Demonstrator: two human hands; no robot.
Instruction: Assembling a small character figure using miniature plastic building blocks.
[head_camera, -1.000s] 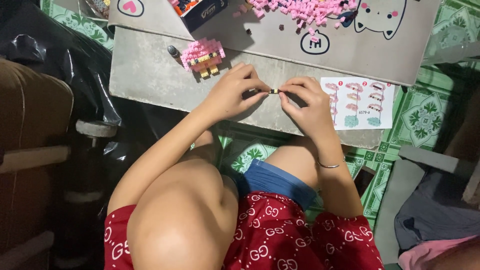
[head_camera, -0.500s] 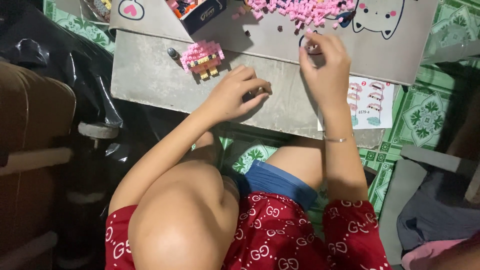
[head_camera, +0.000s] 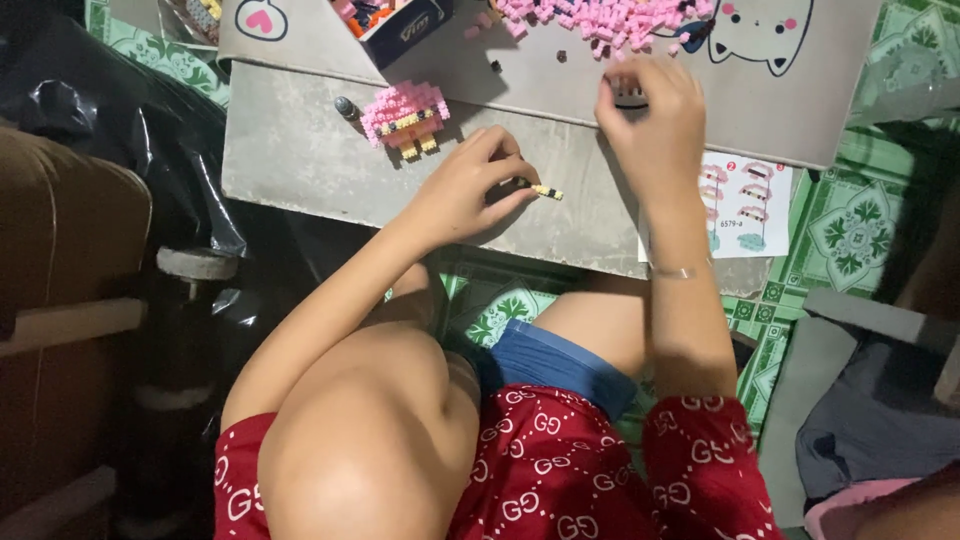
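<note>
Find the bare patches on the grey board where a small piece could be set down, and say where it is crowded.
Bare grey board lies left of the left hand, below the pink brick figure. Another patch lies between both hands, under the small strip. Crowded: the loose pink bricks above the right hand, and the instruction sheet.

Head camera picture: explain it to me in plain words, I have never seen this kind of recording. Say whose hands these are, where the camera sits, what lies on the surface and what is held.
There is no machine here. The camera sits on a person's head and looks down past their knees at a low grey table.

The left hand pinches a small yellow and black brick piece just above the table. The right hand reaches to the edge of a pile of loose pink bricks; whether it grips one cannot be told.

Also on the table: a small part-built pink brick figure, an open box, and a printed instruction sheet beside the right wrist.
</note>
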